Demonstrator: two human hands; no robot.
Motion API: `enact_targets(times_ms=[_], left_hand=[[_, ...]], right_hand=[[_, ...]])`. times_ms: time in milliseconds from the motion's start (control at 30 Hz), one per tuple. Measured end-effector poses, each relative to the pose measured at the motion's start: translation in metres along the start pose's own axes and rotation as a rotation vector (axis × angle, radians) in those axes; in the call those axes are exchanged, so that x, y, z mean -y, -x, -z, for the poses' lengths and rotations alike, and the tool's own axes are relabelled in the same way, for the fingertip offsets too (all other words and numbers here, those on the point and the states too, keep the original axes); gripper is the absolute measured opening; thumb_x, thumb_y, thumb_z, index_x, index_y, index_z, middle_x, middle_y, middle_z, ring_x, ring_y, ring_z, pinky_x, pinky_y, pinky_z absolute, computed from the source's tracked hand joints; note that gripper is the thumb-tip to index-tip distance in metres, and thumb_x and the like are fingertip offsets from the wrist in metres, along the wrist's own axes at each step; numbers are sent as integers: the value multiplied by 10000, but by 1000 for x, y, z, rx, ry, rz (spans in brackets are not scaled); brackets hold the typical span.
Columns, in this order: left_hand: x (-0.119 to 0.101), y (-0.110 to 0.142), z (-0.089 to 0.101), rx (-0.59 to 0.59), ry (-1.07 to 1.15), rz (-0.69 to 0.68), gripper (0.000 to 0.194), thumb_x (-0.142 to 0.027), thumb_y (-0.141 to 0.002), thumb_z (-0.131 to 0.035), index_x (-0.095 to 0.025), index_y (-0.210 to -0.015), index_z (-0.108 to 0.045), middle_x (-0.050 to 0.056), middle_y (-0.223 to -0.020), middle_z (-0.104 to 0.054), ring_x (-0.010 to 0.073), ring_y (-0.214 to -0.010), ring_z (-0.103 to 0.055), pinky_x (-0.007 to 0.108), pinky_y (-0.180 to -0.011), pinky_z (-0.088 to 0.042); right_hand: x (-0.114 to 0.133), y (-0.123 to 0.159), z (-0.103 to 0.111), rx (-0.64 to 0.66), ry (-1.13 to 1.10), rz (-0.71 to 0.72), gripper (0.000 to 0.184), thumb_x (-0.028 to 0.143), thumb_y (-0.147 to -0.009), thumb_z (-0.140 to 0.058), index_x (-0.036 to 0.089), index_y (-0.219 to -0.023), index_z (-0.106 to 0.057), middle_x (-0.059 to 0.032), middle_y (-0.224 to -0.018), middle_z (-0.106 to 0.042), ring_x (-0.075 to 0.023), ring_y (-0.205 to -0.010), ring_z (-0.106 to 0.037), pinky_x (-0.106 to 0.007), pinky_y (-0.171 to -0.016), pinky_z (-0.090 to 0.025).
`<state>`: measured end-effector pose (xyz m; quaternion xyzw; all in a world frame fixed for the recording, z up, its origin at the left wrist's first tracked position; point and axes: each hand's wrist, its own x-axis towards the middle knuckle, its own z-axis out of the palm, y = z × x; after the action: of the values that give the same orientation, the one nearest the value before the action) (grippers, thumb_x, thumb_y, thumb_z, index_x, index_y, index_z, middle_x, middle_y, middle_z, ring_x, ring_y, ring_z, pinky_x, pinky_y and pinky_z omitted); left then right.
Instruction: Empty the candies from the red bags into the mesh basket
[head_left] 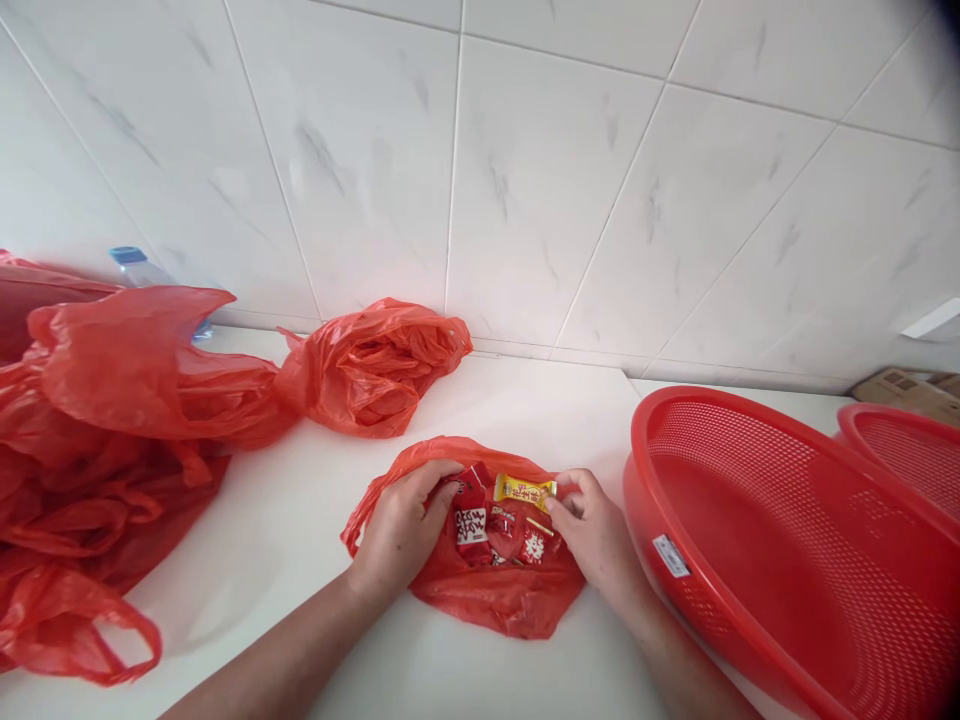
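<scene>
An opened red plastic bag lies on the white tabletop in front of me, with several small wrapped snacks inside. My right hand pinches the end of a yellow snack packet printed with characters, over the right of the bag's opening. At the left of the opening, the thumb and fingers of my left hand close on a dark red packet. Below it lies a red packet with a white label. A red packet with white print rests to its right.
A large red perforated basket stands at the right, with another red basket behind it. Crumpled red plastic bags pile up on the left, partly covering a clear bottle with a blue cap. Another red bag sits near the tiled wall.
</scene>
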<state>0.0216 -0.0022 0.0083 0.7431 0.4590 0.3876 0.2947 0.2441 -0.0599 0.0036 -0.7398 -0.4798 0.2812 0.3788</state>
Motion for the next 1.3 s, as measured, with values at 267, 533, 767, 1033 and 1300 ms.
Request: enact_targets(times_ms=[267,533,767,1033,1300], left_hand=[[-10,-12,-4,-69,530,225,213,-344,-827,-536,-232,-1004,-498,-3,-826,-656,166,-743,-630,288,-685,-493],[11,-18,-5,-90,100,261,171,-284,-808,-508,-281,-925,-633,-18,-912,-688,198,-838,-636,315,-781,-468],[8,-11,-6,-1,-59,72,356,-260,-834,-507,-274,-1186,-559,21,-1281,-530,210,-1153,-522,332,-968,-423],[10,-7,-6,8,-189,32,375,-221,-868,-456,-258,-1236,-517,40,-1305,-501,217,-1187,-495,368,-1011,-409],[10,-6,-7,15,-242,-4,381,-194,-873,-448,-258,-1244,-499,36,-1318,-490,197,-1177,-504,351,-1008,-424]], right_hand=[[-1,0,-2,-10,-35,43,217,390,-772,-560,269,-952,-549,67,-536,-512,-150,-512,-493,-240,-496,-372],[-3,1,-2,24,10,116,238,329,-742,-589,280,-975,-586,69,-565,-497,-139,-534,-488,-238,-536,-388],[-7,-1,-6,-8,123,204,262,259,-750,-558,276,-1010,-584,37,-653,-548,-164,-599,-541,-272,-599,-431],[-5,3,-5,-131,133,256,211,268,-735,-568,230,-933,-505,24,-694,-567,-137,-564,-522,-247,-550,-433],[-6,5,-9,-193,-92,260,219,273,-745,-582,223,-919,-459,50,-662,-488,-114,-569,-492,-214,-531,-435]])
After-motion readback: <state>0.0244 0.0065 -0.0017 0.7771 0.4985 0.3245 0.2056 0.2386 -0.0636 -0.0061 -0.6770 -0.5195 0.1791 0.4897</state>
